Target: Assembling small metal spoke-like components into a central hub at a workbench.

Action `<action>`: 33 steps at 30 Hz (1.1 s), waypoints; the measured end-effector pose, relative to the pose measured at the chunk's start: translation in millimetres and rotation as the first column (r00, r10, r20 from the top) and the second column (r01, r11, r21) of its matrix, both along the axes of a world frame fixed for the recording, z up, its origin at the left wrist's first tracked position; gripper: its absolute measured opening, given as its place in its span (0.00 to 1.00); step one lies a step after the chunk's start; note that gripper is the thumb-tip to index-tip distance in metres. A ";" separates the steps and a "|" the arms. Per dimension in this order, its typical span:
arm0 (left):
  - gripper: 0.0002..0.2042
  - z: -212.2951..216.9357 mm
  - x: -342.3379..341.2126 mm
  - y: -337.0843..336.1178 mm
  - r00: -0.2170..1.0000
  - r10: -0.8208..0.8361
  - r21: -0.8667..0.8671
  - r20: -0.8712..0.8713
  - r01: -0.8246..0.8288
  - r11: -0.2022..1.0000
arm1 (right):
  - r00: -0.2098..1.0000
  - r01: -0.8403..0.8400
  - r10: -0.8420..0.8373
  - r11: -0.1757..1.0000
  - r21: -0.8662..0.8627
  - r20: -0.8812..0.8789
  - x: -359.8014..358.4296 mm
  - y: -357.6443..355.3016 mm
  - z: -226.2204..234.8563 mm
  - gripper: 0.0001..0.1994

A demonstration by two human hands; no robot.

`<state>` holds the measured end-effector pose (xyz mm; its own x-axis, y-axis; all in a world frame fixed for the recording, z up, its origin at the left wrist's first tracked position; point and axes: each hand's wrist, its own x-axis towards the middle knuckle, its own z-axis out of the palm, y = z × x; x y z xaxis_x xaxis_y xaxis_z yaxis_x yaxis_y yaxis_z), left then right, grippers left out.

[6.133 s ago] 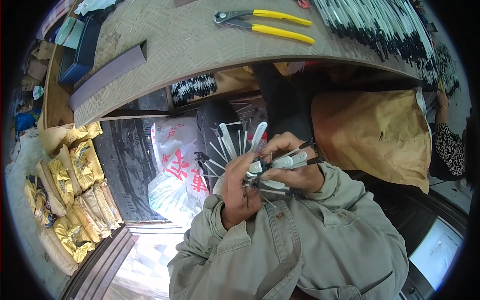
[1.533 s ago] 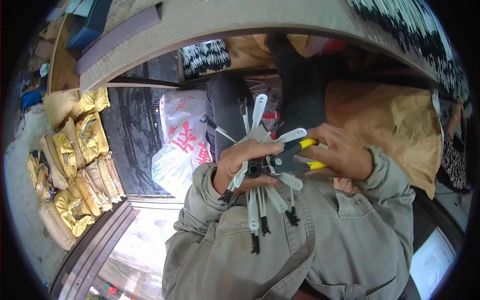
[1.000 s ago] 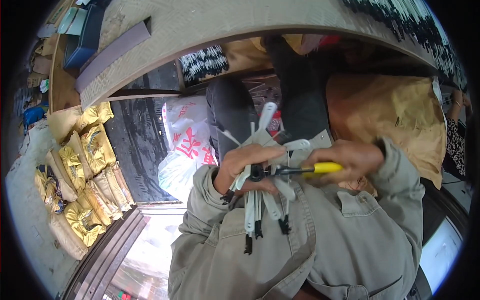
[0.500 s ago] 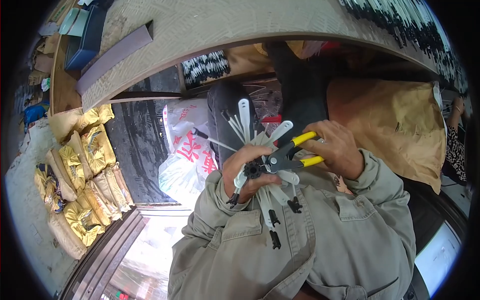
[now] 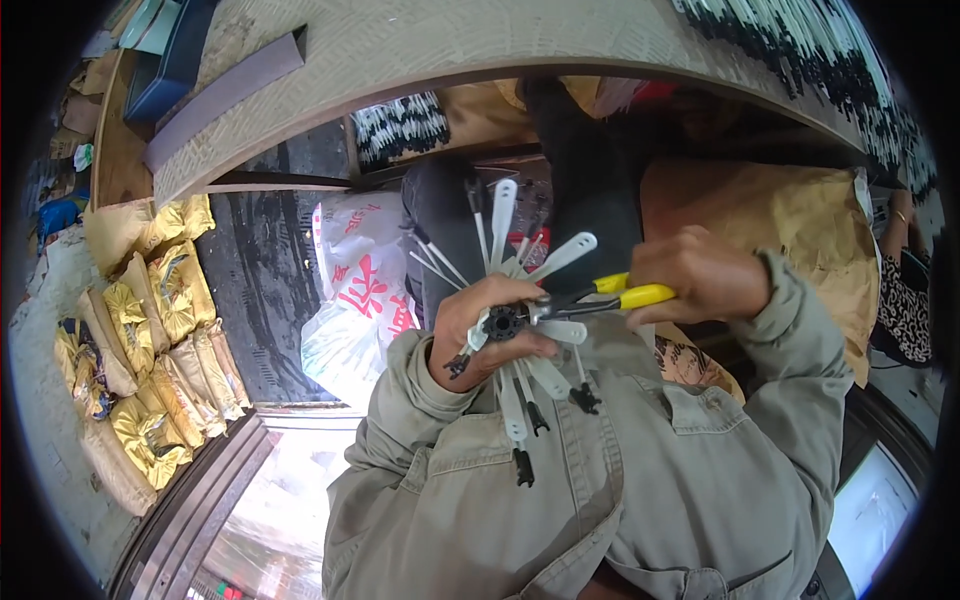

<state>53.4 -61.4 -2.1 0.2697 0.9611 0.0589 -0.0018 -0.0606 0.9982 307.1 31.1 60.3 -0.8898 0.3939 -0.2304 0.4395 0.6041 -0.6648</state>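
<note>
My left hand (image 5: pixel 459 333) is closed around a bundle of white plastic strips and thin rods, many with black tips, fanning out in all directions. A round black hub (image 5: pixel 506 322) with holes shows at the bundle's middle, between thumb and fingers. From the right, my right hand (image 5: pixel 705 275) grips a pair of pliers (image 5: pixel 648 296) by its yellow handles. The dark jaws reach in beside the hub, against the bundle; their exact bite cannot be made out. One white strip (image 5: pixel 505 215) points away from me, and black clip-like ends (image 5: pixel 523 467) hang over my jacket.
A patterned tabletop (image 5: pixel 420 55) curves across the far side, with piles of white, black-ended rods (image 5: pixel 800 60) at its right. Wrapped gold and brown packets (image 5: pixel 150 345) lie left. A plastic bag (image 5: pixel 355 300) sits by my leg, brown paper (image 5: pixel 770 240) at right. Another person's arm (image 5: pixel 898 225) shows far right.
My right hand has moved right and slightly away from me, and the pliers' handles have come closer together and swung flatter. The bundle has turned a little in my left hand.
</note>
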 end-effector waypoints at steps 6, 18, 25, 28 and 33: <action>0.24 2.0 -1.2 0.5 0.992 -0.121 0.043 -0.035 0.122 0.992 | 0.981 -0.054 0.131 0.892 -0.449 0.143 -6.6 23.2 35.2 0.15; 0.25 26.4 -26.3 15.7 0.967 0.145 -0.098 0.209 -0.126 0.987 | 0.994 0.097 -0.105 0.982 -0.159 -0.039 -46.5 10.9 42.5 0.16; 0.21 75.7 -84.1 41.5 0.671 0.730 0.220 0.128 -0.737 0.639 | 0.864 0.503 -0.327 0.568 0.652 -0.382 -31.6 68.4 85.9 0.19; 0.15 177.4 -125.6 95.6 0.758 0.652 0.190 0.002 -0.641 0.744 | 0.852 0.500 -0.371 0.366 0.785 -0.370 -12.9 123.0 101.7 0.17; 0.15 249.3 -144.6 271.5 0.796 0.508 0.367 -0.329 -0.388 0.846 | 0.842 0.467 -0.437 0.295 0.834 -0.317 3.6 196.1 82.1 0.19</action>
